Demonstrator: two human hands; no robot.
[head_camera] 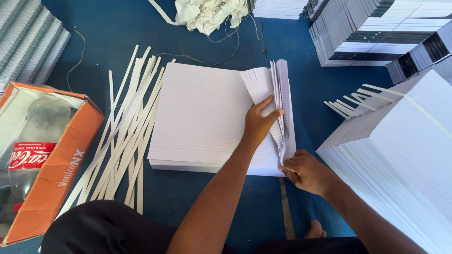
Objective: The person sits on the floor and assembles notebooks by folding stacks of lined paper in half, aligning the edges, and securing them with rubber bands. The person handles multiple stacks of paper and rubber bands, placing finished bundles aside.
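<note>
Hands work at the right edge of a thick stack of white lined paper sheets [202,117], which lies flat on a dark blue cloth surface [117,28] in the middle of the head view. The left hand [259,123] rests palm down on the stack, its fingers held together and its thumb spread out toward the fanned leaves. The right hand [306,171] sits at the near right corner of the stack, thumb and fingertips pinching the lower edges of a fanned bunch of lined sheets [278,89] that stands up from the stack's right side.

Just left of the stack lies a loose spread of long white paper strips [127,127], running slantwise. Farther left, at the frame's edge, an orange cardboard box [61,174] holds a clear plastic bottle with a red label [28,150]. A crumpled white cloth with trailing threads [207,14] lies above the stack. At upper right stand piles of bound white pads with dark edges [376,37]. Along the right side, tall tilted piles of white lined sheets [405,155] carry a few more strips on top. Grey ribbed stacks [28,42] fill the upper left corner.
</note>
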